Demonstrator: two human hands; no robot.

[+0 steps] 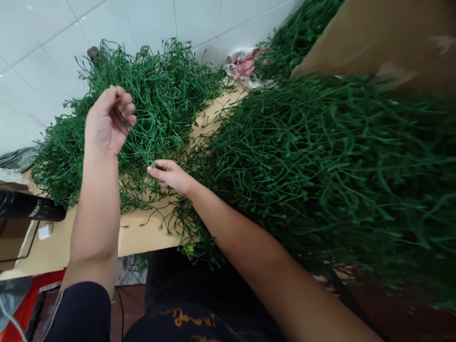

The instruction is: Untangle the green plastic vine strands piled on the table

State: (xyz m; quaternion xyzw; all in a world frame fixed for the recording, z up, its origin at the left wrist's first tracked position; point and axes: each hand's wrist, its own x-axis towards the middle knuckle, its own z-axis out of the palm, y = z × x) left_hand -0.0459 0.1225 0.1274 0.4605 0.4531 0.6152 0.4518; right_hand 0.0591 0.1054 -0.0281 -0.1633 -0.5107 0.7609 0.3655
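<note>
My left hand [109,121] is raised over the left pile of green artificial-looking plant stems [160,95], palm turned inward and fingers curled closed. Something thin and dark shows by its palm, too unclear to name. Lower and to the right, my right hand [173,176] pinches a small green stem [154,166] between thumb and fingertips, above loose stems on the table [146,235]. A much larger heap of the same thin, curly stems [313,156] with small leafy tips lies to the right of my right hand.
A black cylinder with white lettering [32,206] lies at the left table edge, near a small white piece [45,231]. Pink and white cloth [245,64] sits by the tiled wall [149,21]. A brown cardboard panel [377,42] stands at upper right.
</note>
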